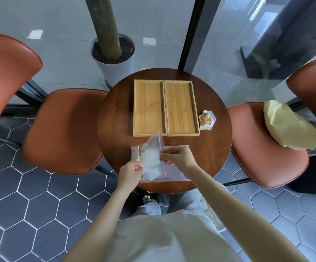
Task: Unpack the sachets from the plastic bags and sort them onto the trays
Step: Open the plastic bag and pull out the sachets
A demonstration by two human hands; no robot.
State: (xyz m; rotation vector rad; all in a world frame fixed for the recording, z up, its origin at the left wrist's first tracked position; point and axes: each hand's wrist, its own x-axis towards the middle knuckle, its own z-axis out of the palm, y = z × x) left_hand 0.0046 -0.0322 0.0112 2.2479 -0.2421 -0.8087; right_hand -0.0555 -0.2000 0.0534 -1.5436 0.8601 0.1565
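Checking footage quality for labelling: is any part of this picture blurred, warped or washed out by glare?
Head view: wide-angle warping bends the chairs at the edges; glare patches on the floor tiles; the plastic bag between the left hand and right hand looks soft; the trays are sharp.

The round table [115, 118] is showing a dark reddish-brown wood. The two trays [149, 108] [180, 108] are glowing pale honey with lengthwise bamboo striping. The zip bag [153, 148] is reading clear with a thin red seal line, white sachets [150, 159] inside. The small packets [207, 120] are showing orange-brown and white. The chairs [62, 129] are wearing rust-orange. The floor [30, 201] is showing dark grey hexagon tiles with white grout. The cloth bundle [287, 127] is looking pale yellow.
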